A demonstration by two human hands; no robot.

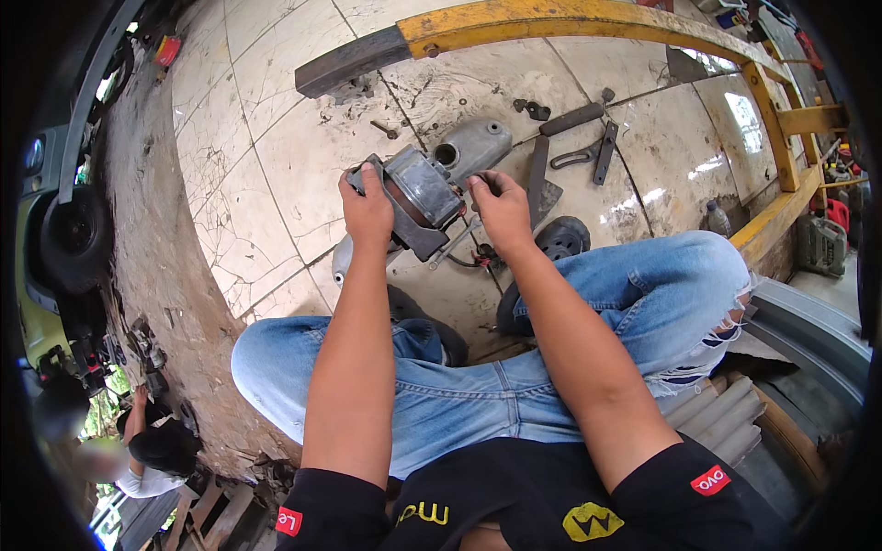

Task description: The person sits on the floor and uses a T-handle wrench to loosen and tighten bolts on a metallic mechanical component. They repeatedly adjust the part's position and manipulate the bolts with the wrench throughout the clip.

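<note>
— Black sleeves and blue jeans [478, 395] come first, at six o'clock; we sit low with both knees up, and our forearms run out over them toward the tiled floor [276, 156].

— And what have we got hold of?

— Between our hands sits the grey metal motor part [418, 193], lifted clear of the tiles just past our knees, at about twelve o'clock from our lap. Our left hand [366, 209] is wrapped around its dark bracket at the nine o'clock side, fingers curled tight. Our right hand [501, 209] is narrowly closed at the three o'clock side, fingertips pinched on something small at the housing's edge; what exactly, we cannot tell.

— How do we do this well?

— We judge that the left should keep the piece steady and level while the right does the fine work, with the part held over our knees so anything loose drops close by.

— What lies around us?

— Beyond the part, a rounded grey cover [473, 147] rests on the tiles at one o'clock. Flat dark metal bars [588, 151] lie further toward two o'clock. A yellow steel frame [588, 23] curves along the top. A black round piece [562, 237] sits by our right knee.
</note>
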